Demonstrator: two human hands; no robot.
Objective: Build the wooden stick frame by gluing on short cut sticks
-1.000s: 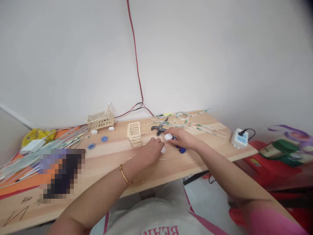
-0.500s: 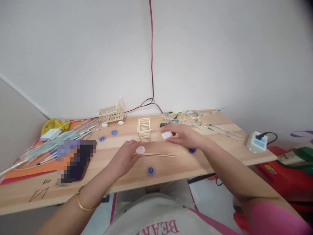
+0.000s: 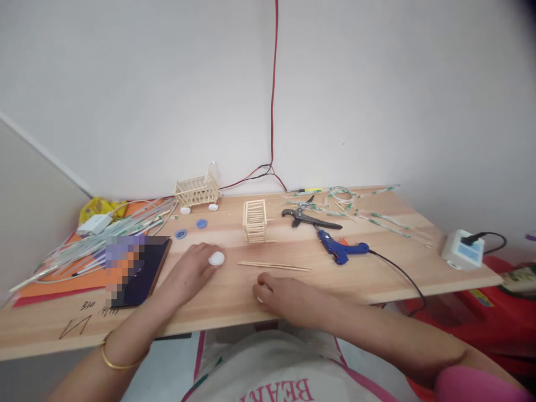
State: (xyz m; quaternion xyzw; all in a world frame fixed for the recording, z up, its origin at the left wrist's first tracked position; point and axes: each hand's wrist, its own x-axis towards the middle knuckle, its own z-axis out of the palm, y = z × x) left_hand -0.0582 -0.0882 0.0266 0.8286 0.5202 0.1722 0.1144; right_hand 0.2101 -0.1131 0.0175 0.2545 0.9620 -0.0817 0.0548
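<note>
My left hand (image 3: pixel 188 273) rests on the wooden table (image 3: pixel 377 268), its fingertips pinching a white bottle cap (image 3: pixel 216 258). Close to the table's front edge, my right hand (image 3: pixel 287 298) lies curled with knuckles up; a bit of white (image 3: pixel 259 300) shows under its fingers, seemingly a second white cap. Two long thin sticks (image 3: pixel 274 266) lie between the hands. Behind them stands a small cage of sticks (image 3: pixel 254 220).
A blue glue gun (image 3: pixel 341 248) and black pliers (image 3: pixel 307 218) lie to the right, with a white power box (image 3: pixel 463 250) at the far right. A stick cart (image 3: pixel 196 191), blue caps (image 3: pixel 201 223), a dark phone (image 3: pixel 138 268) and a pile of rods (image 3: pixel 104 237) sit to the left.
My right hand came back from beside the stick cage to the front edge, where a blue cap lay. My left hand slid left with its white cap. The glue gun and pliers are now uncovered.
</note>
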